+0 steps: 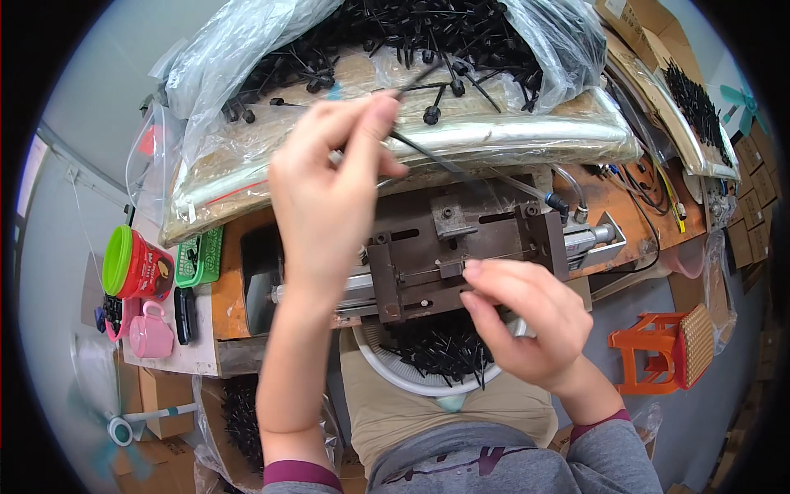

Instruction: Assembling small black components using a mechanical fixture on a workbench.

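Head view. Near: white basket [411, 388] at lap, holding black pieces [436, 350]. Right hand [531, 321] at dark metal fixture [415, 257], thumb and forefinger apart. Farther, to the left: left hand [329, 173] pinches thin black strip [415, 146]. Far: heaped black parts [395, 29]. Judged step: loading fixture; next move probably calls for lowering and aligning the strip.

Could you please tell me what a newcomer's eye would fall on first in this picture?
Probably the big heap of black parts at the top centre, between sheets of clear plastic. Next, near the middle, the left hand holds a slim black piece, while the right hand is at the dark metal fixture. The orange stool at the right also stands out by its bright colour.
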Demonstrator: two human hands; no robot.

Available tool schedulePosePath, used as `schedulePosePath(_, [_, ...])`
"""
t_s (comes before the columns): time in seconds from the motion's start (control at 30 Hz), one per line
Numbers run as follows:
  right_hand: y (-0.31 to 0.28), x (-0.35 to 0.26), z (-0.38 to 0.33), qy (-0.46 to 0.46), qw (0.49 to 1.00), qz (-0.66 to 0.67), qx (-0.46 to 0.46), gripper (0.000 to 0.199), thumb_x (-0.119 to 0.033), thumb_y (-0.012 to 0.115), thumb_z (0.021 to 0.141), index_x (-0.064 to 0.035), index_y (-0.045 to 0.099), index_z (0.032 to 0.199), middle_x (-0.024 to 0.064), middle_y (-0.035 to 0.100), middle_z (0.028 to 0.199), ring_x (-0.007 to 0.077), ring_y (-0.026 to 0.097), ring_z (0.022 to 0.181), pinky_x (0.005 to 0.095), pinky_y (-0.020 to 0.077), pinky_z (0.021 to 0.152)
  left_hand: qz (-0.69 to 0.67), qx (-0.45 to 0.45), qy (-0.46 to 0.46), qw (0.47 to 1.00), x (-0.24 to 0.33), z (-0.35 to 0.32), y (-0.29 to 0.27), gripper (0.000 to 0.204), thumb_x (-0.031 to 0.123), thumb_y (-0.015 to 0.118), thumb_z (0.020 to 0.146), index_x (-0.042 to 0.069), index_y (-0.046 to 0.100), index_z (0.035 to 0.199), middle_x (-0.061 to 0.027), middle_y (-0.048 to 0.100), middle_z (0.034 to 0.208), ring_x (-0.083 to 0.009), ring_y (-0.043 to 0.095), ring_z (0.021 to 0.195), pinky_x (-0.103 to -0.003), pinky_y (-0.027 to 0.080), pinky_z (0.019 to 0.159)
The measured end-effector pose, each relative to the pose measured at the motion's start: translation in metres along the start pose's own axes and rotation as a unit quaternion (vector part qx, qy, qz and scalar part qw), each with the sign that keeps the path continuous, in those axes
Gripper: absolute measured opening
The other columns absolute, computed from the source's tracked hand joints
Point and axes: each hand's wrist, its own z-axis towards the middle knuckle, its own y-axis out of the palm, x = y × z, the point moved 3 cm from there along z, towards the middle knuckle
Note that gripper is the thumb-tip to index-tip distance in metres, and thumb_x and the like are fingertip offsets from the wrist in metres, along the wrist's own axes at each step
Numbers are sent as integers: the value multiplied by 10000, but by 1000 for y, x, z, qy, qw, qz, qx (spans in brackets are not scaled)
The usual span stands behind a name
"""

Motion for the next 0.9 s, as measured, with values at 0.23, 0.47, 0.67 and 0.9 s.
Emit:
schedulePosePath(0.23, [1, -13, 0, -45, 995, -75, 56, 348, 91, 777, 777, 76, 691, 1114, 166, 659, 1091, 258, 671, 807, 322, 568, 631, -163, -51, -69, 983, 19, -89, 30, 230, -14, 646, 969, -24, 728, 1184, -91, 657, 1056, -102, 646, 890, -224, 538, 753])
schedulePosePath(0.47, [-15, -7, -20, 66, 998, -23, -5, 321, 64, 813, 749, 9, 723, 1052, 108, 651, 996, 232, 650, 784, 323, 557, 680, -290, -77, -204, 932, 4, -130, 33, 236, -46, 654, 952, -54, 714, 1181, -123, 676, 1116, -160, 654, 1017, -267, 543, 893])
schedulePosePath(0.67, [-22, -10, -29, 152, 987, 45, -15, 296, 57, 814, 749, 1, 718, 1024, 115, 668, 987, 221, 665, 791, 298, 558, 651, -259, -108, -169, 945, 2, -142, 28, 230, -36, 672, 939, -50, 723, 1163, -159, 690, 1205, -206, 665, 1097, -297, 543, 934])
schedulePosePath(0.9, [-21, 8, -46, 99, 986, -23, -136, 279, -31, 811, 761, 26, 656, 986, 187, 652, 1196, 240, 706, 845, 314, 582, 703, -214, -49, -195, 956, 1, -165, 15, 209, 10, 597, 1007, -67, 610, 1200, -198, 715, 1063, -206, 697, 969, -293, 573, 795])
